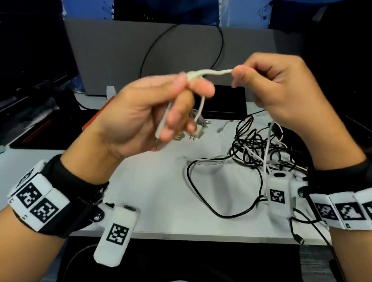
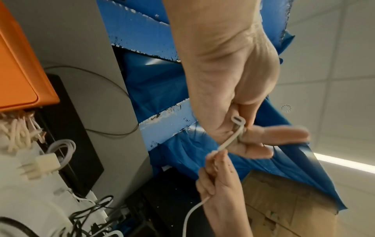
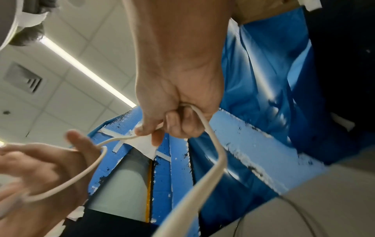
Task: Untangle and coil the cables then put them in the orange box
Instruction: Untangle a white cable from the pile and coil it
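Both hands are raised above the counter (image 1: 159, 183) with a white cable (image 1: 210, 72) stretched between them. The left hand (image 1: 142, 115) pinches the cable near its connector end between thumb and forefinger, the other fingers curled, with a loop of the cable hanging down past them; the left wrist view shows the connector's oval mouth (image 2: 237, 119) poking out just behind the thumb. The right hand (image 1: 280, 90) pinches the cable at thumb and fingertip and is closed round it, and the cable runs out below the palm and drops toward the tangle (image 1: 260, 146) of black and white cables on the counter, below the right hand. Where the white cable ends inside that tangle cannot be made out. The orange box (image 1: 93, 120) sits on the counter left of the tangle, almost wholly hidden behind the left hand in the head view, with only an edge showing; the left wrist view cuts it off at the frame edge. A white charger plug (image 1: 198, 131) with a coiled lead lies between the box and the tangle, partly covered by the left fingers. The left hand is blurred in the right wrist view.
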